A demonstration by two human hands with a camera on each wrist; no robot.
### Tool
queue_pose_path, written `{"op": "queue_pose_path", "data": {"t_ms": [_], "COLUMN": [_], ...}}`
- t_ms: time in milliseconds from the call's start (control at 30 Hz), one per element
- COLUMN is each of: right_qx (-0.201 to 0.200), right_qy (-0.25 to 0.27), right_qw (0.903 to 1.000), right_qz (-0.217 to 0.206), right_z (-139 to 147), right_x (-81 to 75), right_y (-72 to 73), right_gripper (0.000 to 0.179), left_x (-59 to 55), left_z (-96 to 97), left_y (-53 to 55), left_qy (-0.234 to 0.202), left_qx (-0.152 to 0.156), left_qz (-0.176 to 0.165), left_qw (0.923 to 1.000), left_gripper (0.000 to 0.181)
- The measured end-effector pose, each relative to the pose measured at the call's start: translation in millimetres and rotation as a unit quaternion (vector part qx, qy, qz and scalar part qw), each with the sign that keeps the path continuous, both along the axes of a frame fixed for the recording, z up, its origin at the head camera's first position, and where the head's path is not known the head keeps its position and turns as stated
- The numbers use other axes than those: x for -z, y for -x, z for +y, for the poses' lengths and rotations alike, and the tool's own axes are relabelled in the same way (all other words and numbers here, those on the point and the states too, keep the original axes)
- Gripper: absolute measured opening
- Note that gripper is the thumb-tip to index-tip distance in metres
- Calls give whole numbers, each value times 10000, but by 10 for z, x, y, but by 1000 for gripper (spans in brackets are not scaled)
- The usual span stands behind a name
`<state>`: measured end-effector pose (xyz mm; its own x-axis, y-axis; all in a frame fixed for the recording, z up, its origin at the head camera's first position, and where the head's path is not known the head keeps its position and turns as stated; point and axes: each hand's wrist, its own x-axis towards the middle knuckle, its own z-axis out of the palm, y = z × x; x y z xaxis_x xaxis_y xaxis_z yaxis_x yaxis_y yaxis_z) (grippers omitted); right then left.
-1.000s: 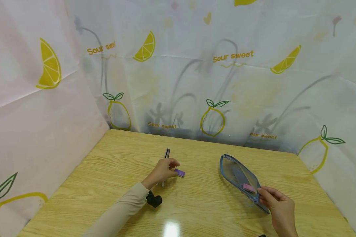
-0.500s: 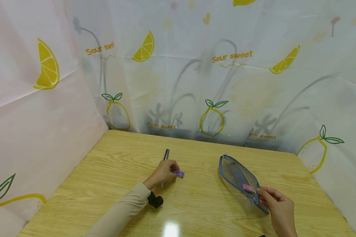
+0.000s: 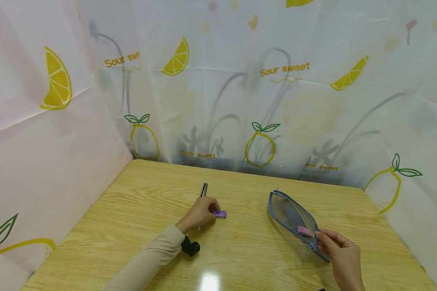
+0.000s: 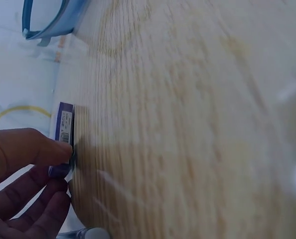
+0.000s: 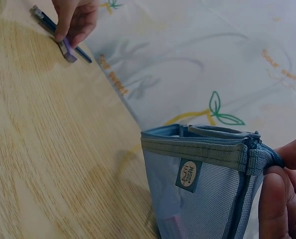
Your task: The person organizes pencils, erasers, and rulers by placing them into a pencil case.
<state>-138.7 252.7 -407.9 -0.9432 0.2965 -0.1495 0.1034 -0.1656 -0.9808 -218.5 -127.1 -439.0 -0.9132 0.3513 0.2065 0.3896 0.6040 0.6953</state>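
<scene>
My left hand (image 3: 200,211) pinches a small purple eraser (image 3: 221,214) between thumb and fingers, low over the table. A white barcode label on the eraser (image 4: 65,123) faces the left wrist view. Two pencils (image 3: 204,189) lie side by side under that hand, partly hidden by it. On the right, a blue mesh pencil case (image 3: 276,205) stands with its zipped top spread apart. A pink eraser (image 3: 305,231) shows inside it. My right hand (image 3: 344,252) grips the case's near end, thumb and fingers at the corner by the zipper, as the right wrist view confirms.
A black object (image 3: 191,246) is at the left wrist, by the sleeve cuff. The wood-grain table (image 3: 240,258) meets a lemon-printed cloth (image 3: 218,101) at its back and sides. The dark edge of another thing (image 3: 322,289) shows at the bottom.
My left fingers have come down and closed on the purple eraser, which has turned slightly. The right hand and the pencil case have stayed in place.
</scene>
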Motion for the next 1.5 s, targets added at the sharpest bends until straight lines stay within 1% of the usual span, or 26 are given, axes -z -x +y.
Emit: {"op": "queue_pose_path", "data": {"t_ms": [233, 433, 667, 867, 1100, 1233, 1300, 1500], "right_qx": [-2, -22, 12, 122, 25, -27, -18, 12], "right_qy": [16, 66, 30, -83, -60, -218, -276, -203], "right_qw": [10000, 10000, 10000, 9999, 9998, 9989, 9988, 9995], "right_qz": [43, -5, 5, -5, 210, 404, 416, 241], "right_z": [4, 16, 23, -2, -4, 2, 1, 1], "right_x": [14, 3, 6, -5, -3, 26, 30, -9], "right_y": [-18, -23, -19, 3, 24, 29, 30, 8], "right_gripper": [9, 12, 12, 10, 6, 4, 4, 5], "left_x": [6, -5, -35, -59, -69, -68, -73, -114], "left_z": [5, 11, 36, 51, 52, 58, 64, 97], "left_y": [-16, -25, -73, -96, -109, -113, -119, -145], "left_qy": [-186, -214, -254, -237, -263, -360, -400, -375], "left_qx": [19, 158, 147, 158, 196, 279, 289, 319], "left_qz": [-223, -197, -228, -140, -78, -67, -105, -83], "left_qw": [9996, 9995, 9993, 9995, 9994, 9989, 9987, 9988], "left_gripper": [17, 12, 11, 10, 9, 9, 9, 9]}}
